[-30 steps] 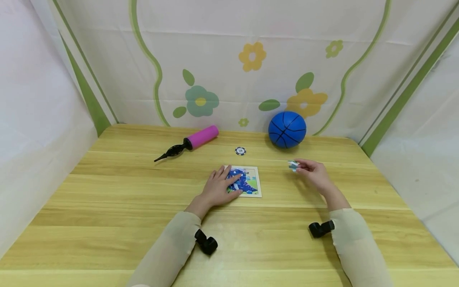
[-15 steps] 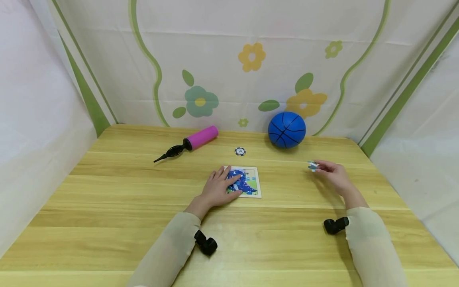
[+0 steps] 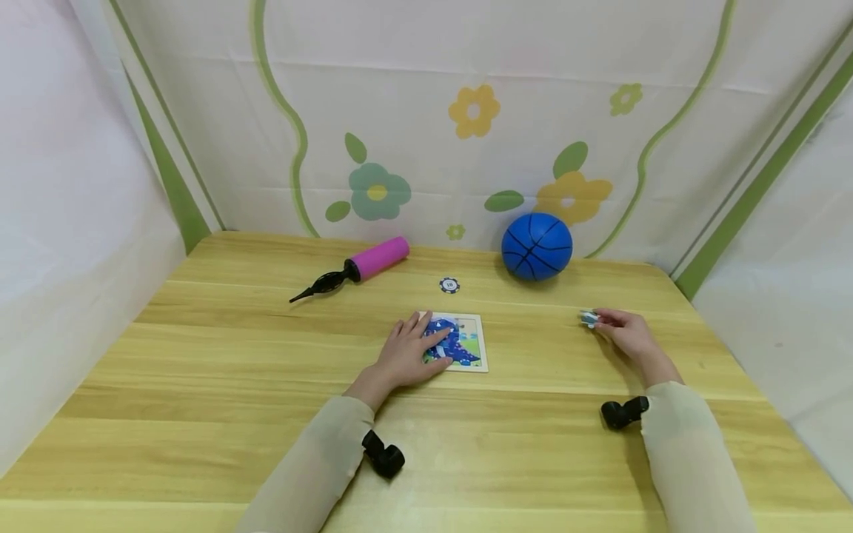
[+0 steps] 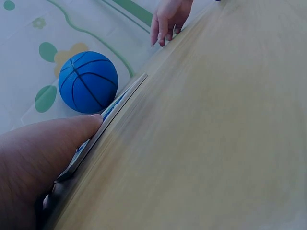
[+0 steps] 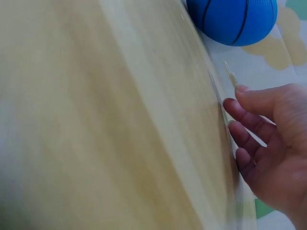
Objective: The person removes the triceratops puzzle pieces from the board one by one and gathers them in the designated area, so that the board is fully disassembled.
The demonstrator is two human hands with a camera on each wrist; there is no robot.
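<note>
Spread fingers of my left hand [image 3: 402,355] rest on a framed jigsaw puzzle [image 3: 472,342] with a blue dinosaur picture, covering its left part. A gap with paler patches shows near its upper right. Off to the right, my right hand [image 3: 631,337] pinches a small puzzle piece [image 3: 589,319] between thumb and fingertips, over the table. In the right wrist view the puzzle piece [image 5: 231,76] appears thin and edge-on at the thumb tip, the other fingers loosely curled. The left wrist view has the left thumb [image 4: 72,134] along the puzzle's edge.
A blue basketball [image 3: 537,246] sits at the back right, against the flowered curtain [image 3: 426,133]. A poker chip [image 3: 449,285] lies behind the puzzle. Back left is a pink and black hand pump [image 3: 378,257]. All stand on a wooden table [image 3: 266,414].
My right hand has moved right, away from the puzzle, carrying the piece, which is now turned to another angle. My left hand has stayed on the puzzle. The head view has shifted slightly.
</note>
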